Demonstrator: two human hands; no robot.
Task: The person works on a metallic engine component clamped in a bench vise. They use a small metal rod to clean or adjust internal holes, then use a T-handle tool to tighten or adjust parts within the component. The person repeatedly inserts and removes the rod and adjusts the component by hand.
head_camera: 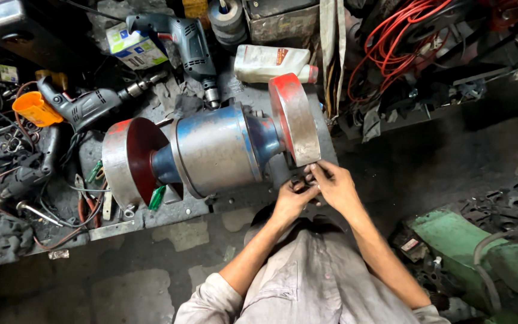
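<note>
A blue and grey bench grinder (214, 150) stands on a dark workbench (121, 225), with a guarded wheel at each end. My left hand (292, 201) and my right hand (334, 186) meet just below the right wheel (298, 120), both pinching a small dark metal part (307, 180) held against the wheel's lower edge. The part is mostly hidden by my fingers. My forearms come up from the bottom of the view in light rolled sleeves.
Two electric drills (190, 45) (85, 105) lie behind the grinder, with a white plastic bottle (271, 63), an orange cup (34, 109) and a small box (134, 48). Red cable (391, 36) is bundled at the upper right. A green machine (481, 252) sits low right. Loose tools litter the bench's left side.
</note>
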